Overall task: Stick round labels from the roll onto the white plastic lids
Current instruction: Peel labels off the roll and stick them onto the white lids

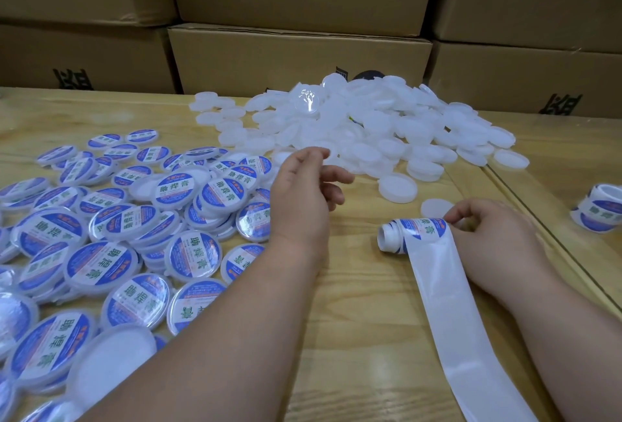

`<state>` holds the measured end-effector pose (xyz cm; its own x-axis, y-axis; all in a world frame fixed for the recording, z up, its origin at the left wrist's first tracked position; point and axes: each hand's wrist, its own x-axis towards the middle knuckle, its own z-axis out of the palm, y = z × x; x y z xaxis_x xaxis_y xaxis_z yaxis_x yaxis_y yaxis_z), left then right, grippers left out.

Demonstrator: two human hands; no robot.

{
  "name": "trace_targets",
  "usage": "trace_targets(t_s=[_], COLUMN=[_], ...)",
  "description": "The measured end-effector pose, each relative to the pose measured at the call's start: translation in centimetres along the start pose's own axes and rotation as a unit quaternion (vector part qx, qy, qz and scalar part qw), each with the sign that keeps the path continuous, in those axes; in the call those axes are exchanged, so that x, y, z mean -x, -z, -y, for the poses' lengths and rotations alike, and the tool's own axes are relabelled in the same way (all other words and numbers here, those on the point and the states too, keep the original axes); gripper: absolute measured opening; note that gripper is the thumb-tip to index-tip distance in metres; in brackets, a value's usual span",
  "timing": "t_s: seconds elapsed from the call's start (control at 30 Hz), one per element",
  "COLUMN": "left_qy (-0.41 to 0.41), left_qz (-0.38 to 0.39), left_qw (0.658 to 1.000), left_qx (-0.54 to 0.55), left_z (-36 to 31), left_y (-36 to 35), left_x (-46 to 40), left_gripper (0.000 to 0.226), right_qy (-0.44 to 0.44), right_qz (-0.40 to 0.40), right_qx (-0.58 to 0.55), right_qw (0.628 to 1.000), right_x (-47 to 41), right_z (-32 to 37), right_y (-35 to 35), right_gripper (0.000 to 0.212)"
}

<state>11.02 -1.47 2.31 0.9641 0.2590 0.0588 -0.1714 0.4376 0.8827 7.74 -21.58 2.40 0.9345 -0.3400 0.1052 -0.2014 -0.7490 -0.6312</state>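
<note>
- Pale wooden counter [363, 304]: carries all items listed below.
- Plain white lids [370, 132]: loose heap at the far middle of the counter, unlabelled, spreading toward the right; one lid [398, 187] lies at the heap's near edge.
- Labelled lids [111, 219]: overlapping pile on the left, each bearing a round blue-and-white label with green characters; a few lie face down, showing plain white.
- Label roll [409, 231]: small roll lying on its side at centre right, one blue label showing on top; a bare white backing strip [454, 320] trails from it toward the near edge.
- Right hand [488, 236]: grip clamped on the roll's right end, thumb and fingertips pinching at the label's edge.
- Left hand [303, 192]: raised above the counter between the two piles, grip apart, fingers loosely bent, holding nothing.
- White disc [434, 208]: flat on the counter just behind the roll.
- Second label roll [599, 211]: at the far right edge, well apart from the hands.
- Cardboard boxes [299, 54]: stacked behind the counter, black printing on their faces.
</note>
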Motion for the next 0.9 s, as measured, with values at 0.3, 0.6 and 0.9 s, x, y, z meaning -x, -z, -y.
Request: trace_targets(t_s=[0.3, 0.6, 0.9], left_qy=[-0.034, -0.021, -0.049], left_qz=[0.139, 0.19, 0.201], left_qw=[0.976, 0.954, 0.947], left_qx=[-0.166, -0.231, -0.245], left_z=[0.9, 0.9, 0.5], left_y=[-0.8, -1.1, -1.0], left_x=[1.3, 1.9, 2.2], left_gripper=[0.016, 0.015, 0.032], right_qy=[0.015, 0.009, 0.33], right_qz=[0.029, -0.052, -0.151], right_qx=[0.006, -0.121, -0.168], right_qw=[0.999, 0.991, 0.917], right_x=[-0.1, -1.1, 1.4], right_z=[-0.1, -0.9, 1.2], right_y=[-0.1, -0.7, -0.7], right_gripper=[0.033, 0.043, 0.039])
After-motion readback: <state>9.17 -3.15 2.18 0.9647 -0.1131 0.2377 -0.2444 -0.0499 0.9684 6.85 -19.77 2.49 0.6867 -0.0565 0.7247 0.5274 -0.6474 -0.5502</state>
